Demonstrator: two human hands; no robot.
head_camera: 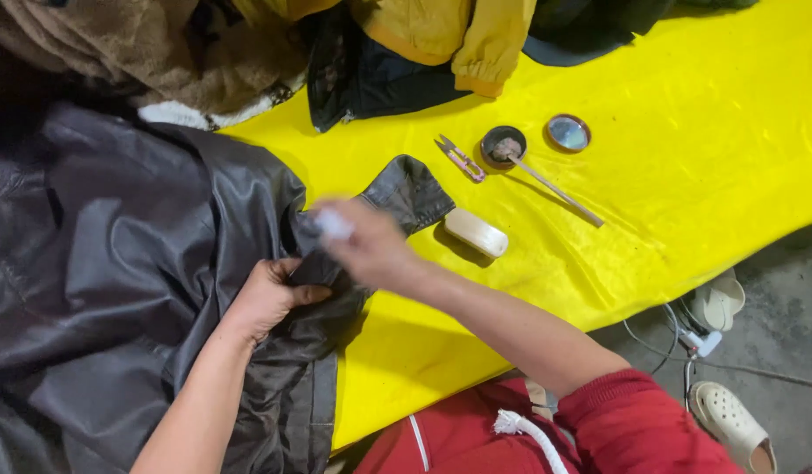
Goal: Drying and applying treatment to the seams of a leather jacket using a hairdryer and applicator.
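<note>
A dark grey leather jacket (pixel 116 263) lies spread over the left of the yellow cloth (pixel 669 175). My left hand (pixel 270 294) presses down on the jacket's sleeve and grips a fold of it. My right hand (pixel 362 241), blurred by motion, is over the same sleeve near the cuff (pixel 410 189) and holds a small white object (pixel 333 224) in its fingers. What that object is I cannot tell.
On the yellow cloth lie a cream bar (pixel 476 233), small thread snips (pixel 460 160), a round tin (pixel 502 145) with a thin stick (pixel 555 189) resting in it, and its lid (pixel 568 133). Piled clothes (pixel 423 44) sit at the back. Pale shoes (pixel 730 426) stand on the floor at right.
</note>
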